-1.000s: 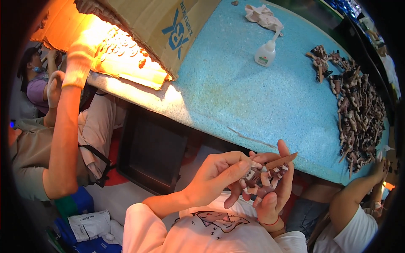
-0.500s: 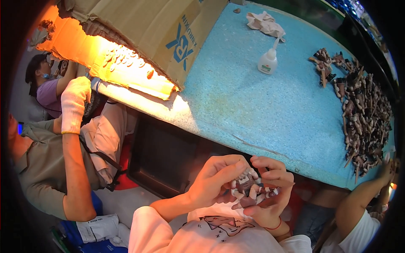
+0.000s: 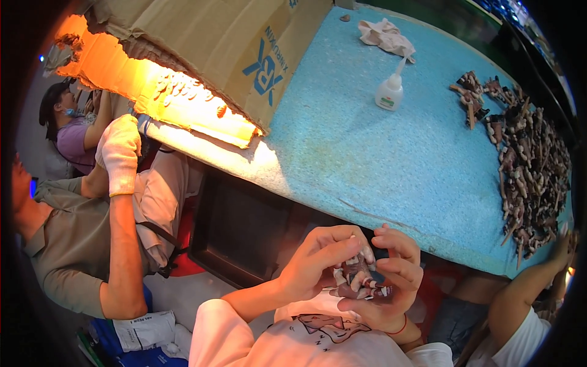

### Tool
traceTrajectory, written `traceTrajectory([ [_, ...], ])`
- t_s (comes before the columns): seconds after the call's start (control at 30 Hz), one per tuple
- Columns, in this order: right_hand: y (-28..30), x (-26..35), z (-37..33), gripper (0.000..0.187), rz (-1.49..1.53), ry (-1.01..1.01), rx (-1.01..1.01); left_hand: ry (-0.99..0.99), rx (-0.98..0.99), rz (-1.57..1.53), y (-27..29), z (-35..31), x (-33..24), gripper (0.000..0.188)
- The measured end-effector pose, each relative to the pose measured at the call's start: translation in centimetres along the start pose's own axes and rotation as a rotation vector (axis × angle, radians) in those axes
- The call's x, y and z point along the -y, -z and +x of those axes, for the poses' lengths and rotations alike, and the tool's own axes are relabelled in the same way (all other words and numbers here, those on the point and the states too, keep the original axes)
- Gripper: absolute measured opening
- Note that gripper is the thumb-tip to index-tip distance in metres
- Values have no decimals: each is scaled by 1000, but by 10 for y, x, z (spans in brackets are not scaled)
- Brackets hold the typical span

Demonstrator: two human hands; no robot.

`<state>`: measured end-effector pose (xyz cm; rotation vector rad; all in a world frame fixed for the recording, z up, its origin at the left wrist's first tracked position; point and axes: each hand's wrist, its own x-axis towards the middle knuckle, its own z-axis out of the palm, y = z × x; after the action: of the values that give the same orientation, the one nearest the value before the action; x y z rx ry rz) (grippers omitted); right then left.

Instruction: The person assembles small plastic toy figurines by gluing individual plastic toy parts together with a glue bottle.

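Just in front of my chest, below the table's near edge, both hands hold a small brown and white painted figurine (image 3: pixel 353 274). My left hand (image 3: pixel 321 257) grips its upper left side, with the thumb laid across the top. My right hand (image 3: pixel 391 287) curls round the other side, its fingers bent over and the thumb underneath. Parts of the figurine are hidden behind my fingers. On the blue table (image 3: pixel 367 159) beyond stands a white squeeze bottle (image 3: pixel 390 93) with a thin nozzle. A large heap of similar brown figurines (image 3: pixel 532 171) lies at the right.
A torn cardboard box (image 3: pixel 214 49) stands at the back left, small pieces under warm light inside it. A crumpled cloth (image 3: pixel 386 37) lies behind the bottle. A dark tray (image 3: pixel 232 223) sits below the table edge. A gloved co-worker (image 3: pixel 79 244) is at left; another person's arm (image 3: pixel 526 293) is at right.
The figurine has turned and tilted between my hands, and my fingers have shifted slightly around it. The co-worker's gloved hand at the left has moved a little to the right.
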<state>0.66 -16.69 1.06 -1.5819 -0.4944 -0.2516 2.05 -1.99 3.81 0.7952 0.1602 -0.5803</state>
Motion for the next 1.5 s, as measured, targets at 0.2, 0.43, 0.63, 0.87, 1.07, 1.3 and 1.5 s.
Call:
traceTrajectory([
  [0.2,-4,1,-1,64,-26,-2,-3,68,-33,-115,2,-1,1,24],
  [0.43,-8,2,0,64,-13,-13,-8,51,17,-168,6,0,3,20],
  [0.63,-19,-1,0,65,45,-22,5,9,-54,-158,7,-8,0,21],
  [0.87,-27,-2,-17,63,126,-64,-119,-30,-26,-162,7,-4,16,21],
  [1.07,-13,4,-10,74,79,37,45,-149,10,-54,7,-7,17,21],
  [1.3,-16,8,-13,60,437,-250,-108,-327,-87,172,-1,-3,19,27],
  [1.5,-4,-5,-23,52,155,-290,-16,-345,-65,207,1,-3,16,25],
])
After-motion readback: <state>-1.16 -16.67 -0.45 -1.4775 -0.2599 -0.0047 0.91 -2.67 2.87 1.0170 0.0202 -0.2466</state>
